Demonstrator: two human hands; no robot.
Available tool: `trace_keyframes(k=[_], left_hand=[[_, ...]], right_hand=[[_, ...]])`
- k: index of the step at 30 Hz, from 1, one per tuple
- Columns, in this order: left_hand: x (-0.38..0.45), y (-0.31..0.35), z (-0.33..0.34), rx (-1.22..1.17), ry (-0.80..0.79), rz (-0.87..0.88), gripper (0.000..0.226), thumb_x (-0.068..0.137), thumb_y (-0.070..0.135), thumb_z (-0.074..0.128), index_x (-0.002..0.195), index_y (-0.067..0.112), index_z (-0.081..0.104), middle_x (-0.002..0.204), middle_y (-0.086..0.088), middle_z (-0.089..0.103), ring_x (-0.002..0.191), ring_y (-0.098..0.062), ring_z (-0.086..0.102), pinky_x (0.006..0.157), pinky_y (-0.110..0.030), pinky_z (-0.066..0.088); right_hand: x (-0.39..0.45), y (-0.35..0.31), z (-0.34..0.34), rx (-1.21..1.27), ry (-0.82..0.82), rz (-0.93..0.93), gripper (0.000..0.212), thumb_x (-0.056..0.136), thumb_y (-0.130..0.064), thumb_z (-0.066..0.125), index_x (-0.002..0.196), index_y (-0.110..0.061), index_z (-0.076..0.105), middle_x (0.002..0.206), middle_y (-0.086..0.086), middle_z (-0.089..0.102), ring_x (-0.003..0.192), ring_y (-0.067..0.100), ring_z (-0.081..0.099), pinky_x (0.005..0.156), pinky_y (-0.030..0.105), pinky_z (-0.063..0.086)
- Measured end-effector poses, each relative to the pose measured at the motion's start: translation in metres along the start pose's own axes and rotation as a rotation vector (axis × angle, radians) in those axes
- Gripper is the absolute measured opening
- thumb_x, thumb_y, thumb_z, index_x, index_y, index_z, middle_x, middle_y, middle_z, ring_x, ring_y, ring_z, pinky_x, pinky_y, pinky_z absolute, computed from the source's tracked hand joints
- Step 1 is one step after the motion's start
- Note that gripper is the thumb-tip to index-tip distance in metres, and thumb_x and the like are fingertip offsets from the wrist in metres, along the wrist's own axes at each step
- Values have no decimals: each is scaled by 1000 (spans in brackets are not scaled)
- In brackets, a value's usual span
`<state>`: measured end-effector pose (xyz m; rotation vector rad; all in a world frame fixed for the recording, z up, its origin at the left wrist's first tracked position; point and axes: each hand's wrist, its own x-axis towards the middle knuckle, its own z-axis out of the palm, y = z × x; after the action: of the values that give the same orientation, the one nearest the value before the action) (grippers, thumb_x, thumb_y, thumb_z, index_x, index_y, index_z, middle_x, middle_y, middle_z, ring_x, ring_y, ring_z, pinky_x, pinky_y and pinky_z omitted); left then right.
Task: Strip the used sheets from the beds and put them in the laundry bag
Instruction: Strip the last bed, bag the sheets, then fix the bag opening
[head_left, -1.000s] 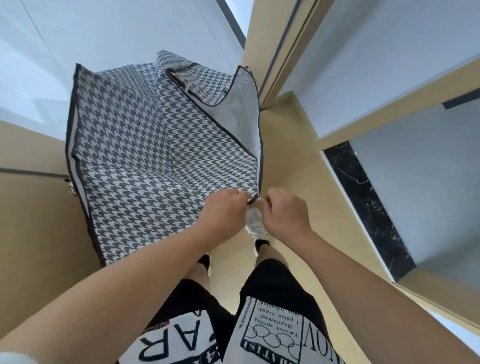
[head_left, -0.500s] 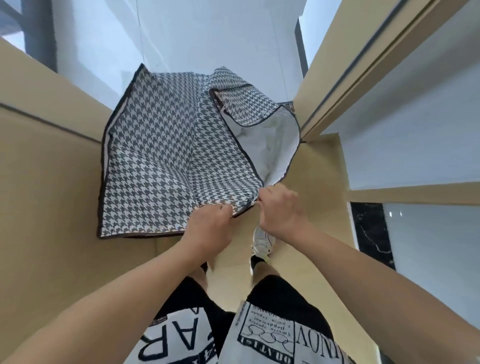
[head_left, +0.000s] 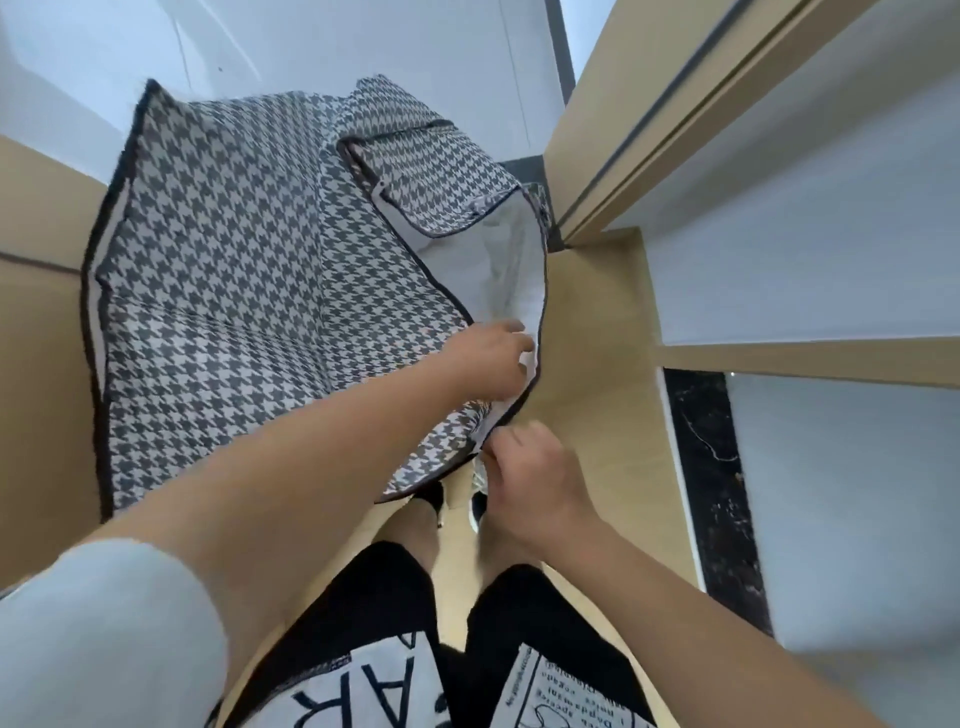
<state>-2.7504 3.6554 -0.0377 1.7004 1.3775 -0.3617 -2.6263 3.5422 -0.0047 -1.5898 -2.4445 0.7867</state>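
The bag (head_left: 234, 270), a large flat houndstooth sack with dark piping along its edges, hangs in front of the person, over the floor at about knee height. Its mouth gapes on the right side, showing a plain white lining (head_left: 498, 270). A patterned flap with a dark zip edge lies folded across the top of the opening.

The left hand (head_left: 485, 358) reaches over the patterned face to the lower part of the mouth. Its fingers are curled over the rim, with the tips against the white lining, so it grips the bag's edge there. The right hand (head_left: 530, 478) sits just below, at the bag's bottom corner. Its fingers are bent and its thumb and forefinger meet the dark piping; it appears to pinch that corner, though the contact is small and partly hidden.

A pale sleeve (head_left: 104, 623) covers the left upper arm. Below the hands are black shorts (head_left: 395, 613) with white printed panels, bare legs, and a shoe (head_left: 480, 488) partly hidden by the right hand.

The floor (head_left: 597, 332) is light wood. To the left stands a tan panel (head_left: 36, 364) with a dark seam; to the right, a tan door frame (head_left: 675, 119) with a dark groove, grey-white walls (head_left: 831, 234), and a black marble strip (head_left: 711, 483) set in the floor at a threshold.
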Motion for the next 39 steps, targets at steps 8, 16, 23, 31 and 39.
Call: trace_keyframes(k=[8,16,23,31,39], left_hand=[[5,-16,-13,550,-493,42,39,96,26,36,119,12,65,133,-15,61,116,-36,53,95,-50,40],[-26,-30,-97,75,-178,88,19,99,19,64,116,18,72,109,-1,67,97,-17,57,84,-29,43],[-51,-32,-107,118,-74,110,15,97,17,66,108,21,76,99,6,62,104,-20,61,92,-37,51],[-104,-11,-19,14,365,114,42,86,49,76,115,21,68,117,-1,62,111,-23,56,91,-37,49],[-116,10,73,55,437,-86,25,83,31,80,77,13,64,75,-4,62,72,-29,62,53,-32,31]], right_hand=[[-1,3,3,5,7,80,29,59,4,82,70,-11,59,64,3,58,59,27,51,54,26,21],[10,-10,-11,6,-56,122,30,58,4,85,67,-9,59,62,5,58,54,28,54,50,23,26],[16,-15,-18,-102,-97,96,31,58,1,86,66,-12,60,61,4,59,55,27,56,49,22,25],[19,-4,-31,-121,-203,226,12,95,-16,60,90,-7,66,93,11,69,91,33,63,65,32,32],[-1,18,-20,58,-164,182,18,93,-17,60,77,-10,64,75,7,67,73,32,61,60,32,33]])
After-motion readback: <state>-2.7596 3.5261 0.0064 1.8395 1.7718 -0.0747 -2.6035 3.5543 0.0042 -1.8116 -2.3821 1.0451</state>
